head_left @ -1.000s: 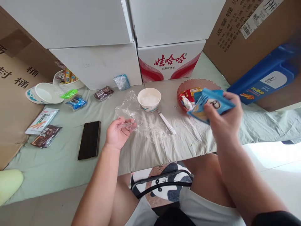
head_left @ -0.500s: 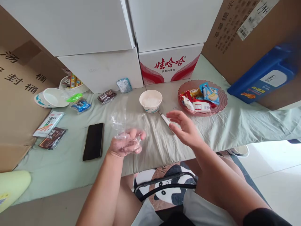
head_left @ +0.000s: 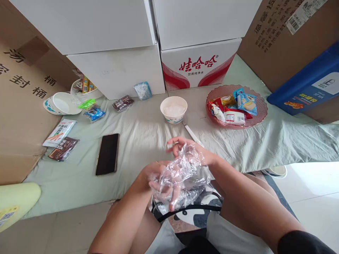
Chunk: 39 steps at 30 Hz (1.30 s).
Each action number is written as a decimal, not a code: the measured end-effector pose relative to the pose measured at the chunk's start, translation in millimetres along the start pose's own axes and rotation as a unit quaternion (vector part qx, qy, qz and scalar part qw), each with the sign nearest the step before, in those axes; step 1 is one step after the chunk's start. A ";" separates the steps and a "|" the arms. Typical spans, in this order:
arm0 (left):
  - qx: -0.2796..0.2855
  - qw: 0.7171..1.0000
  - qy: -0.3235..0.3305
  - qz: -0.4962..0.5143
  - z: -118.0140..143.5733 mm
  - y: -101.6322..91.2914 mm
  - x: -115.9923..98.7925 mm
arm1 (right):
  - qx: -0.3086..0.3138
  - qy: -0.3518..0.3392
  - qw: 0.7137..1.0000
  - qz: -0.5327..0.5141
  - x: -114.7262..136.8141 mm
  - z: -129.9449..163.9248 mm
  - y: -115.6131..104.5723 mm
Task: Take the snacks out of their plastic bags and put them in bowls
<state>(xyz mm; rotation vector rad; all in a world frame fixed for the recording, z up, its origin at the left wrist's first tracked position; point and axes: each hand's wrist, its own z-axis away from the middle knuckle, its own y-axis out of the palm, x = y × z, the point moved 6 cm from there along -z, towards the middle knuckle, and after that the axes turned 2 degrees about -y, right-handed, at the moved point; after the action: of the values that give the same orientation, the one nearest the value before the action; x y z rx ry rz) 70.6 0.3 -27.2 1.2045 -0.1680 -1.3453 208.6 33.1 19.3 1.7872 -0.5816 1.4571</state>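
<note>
One bowl [head_left: 173, 119] stands upright on the cloth [head_left: 144, 135], holding something pale and glossy, perhaps clear plastic, though its makeup is hard to judge from here. Nearer the person than the bowl, both hands are busy with crumpled film [head_left: 194, 178]. The left hand [head_left: 156, 174] has its fingers spread, film draped over them; the right hand [head_left: 184, 144] has half-bent fingers, film bunched against the palm, and whether it pinches any I cannot tell. Right of the bowl, a pink dish [head_left: 262, 114] holds a blue packet [head_left: 247, 103], a white packet [head_left: 234, 116] and some red and gold ones. A knife [head_left: 194, 135] lies just beside the bowl, on its near right. Well left of the bowl, a tipped cup [head_left: 51, 107] faces its mouth sideways; behind that, a tub [head_left: 97, 93] holds yellow packets [head_left: 86, 84], partly hidden by a box [head_left: 119, 72]. Left of the bowl and nearer the person lies a phone [head_left: 107, 154].
</note>
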 end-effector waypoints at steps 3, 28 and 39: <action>0.066 0.998 0.001 -0.001 15.9 5.1 -32.6 | -0.099 0.031 0.995 -0.001 -1.5 7.3 -12.0; -0.319 0.912 0.119 -0.227 32.5 -26.2 -77.1 | -0.314 0.085 0.940 0.108 7.2 41.3 -58.2; -0.283 0.851 0.339 -0.283 55.4 -18.5 -102.7 | -0.327 -0.028 0.944 0.032 16.0 50.9 -63.2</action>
<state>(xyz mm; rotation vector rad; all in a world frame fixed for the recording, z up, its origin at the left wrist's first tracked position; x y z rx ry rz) -11.7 55.3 37.3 1.1678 1.0973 -1.2275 291.1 34.4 14.3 1.2874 -1.0221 1.0735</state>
